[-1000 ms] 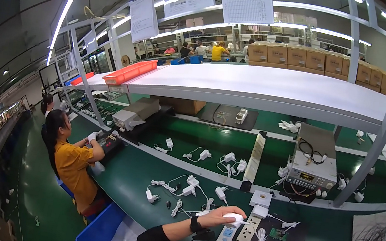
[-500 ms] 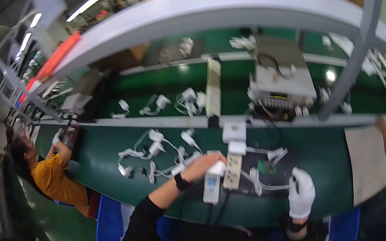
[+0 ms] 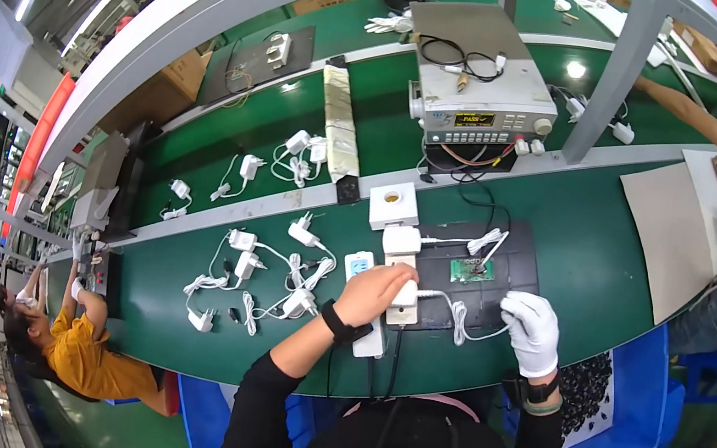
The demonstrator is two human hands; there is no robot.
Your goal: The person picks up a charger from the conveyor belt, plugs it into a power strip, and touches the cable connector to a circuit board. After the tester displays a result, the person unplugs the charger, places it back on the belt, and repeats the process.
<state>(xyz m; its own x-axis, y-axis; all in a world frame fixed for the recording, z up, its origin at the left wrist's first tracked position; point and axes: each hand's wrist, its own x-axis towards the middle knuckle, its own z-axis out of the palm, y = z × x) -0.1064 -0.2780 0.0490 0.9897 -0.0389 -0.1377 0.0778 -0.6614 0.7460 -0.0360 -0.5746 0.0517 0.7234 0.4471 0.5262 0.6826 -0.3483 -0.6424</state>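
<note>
My bare left hand [image 3: 374, 293] is closed round a white power adapter [image 3: 404, 297] on the beige socket strip [image 3: 401, 316]. A white cable [image 3: 459, 321] runs from this adapter, with a bundled loop, to my right hand [image 3: 531, 331]. That hand wears a white glove, and its fingers pinch the cable's end; the tip is hidden. A second white adapter [image 3: 401, 241] sits at the strip's far end, its cable leading towards a small green circuit board [image 3: 472, 271] on the dark mat [image 3: 516, 257]. Partly under my left wrist lies a white strip with blue sockets [image 3: 370, 342].
Several white adapters with cables [image 3: 246, 265] lie to the left. A test instrument [image 3: 477, 112] with a lit display stands beyond the metal rail. Blue bins [image 3: 642, 405] are at the bench's near edge. Co-workers sit at left [image 3: 92, 360] and reach in at right [image 3: 694, 117].
My left hand has brought the adapter from over the blue-socket strip to the beige strip. My gloved right hand has moved closer to the mat, fingers pinched. The view has shifted.
</note>
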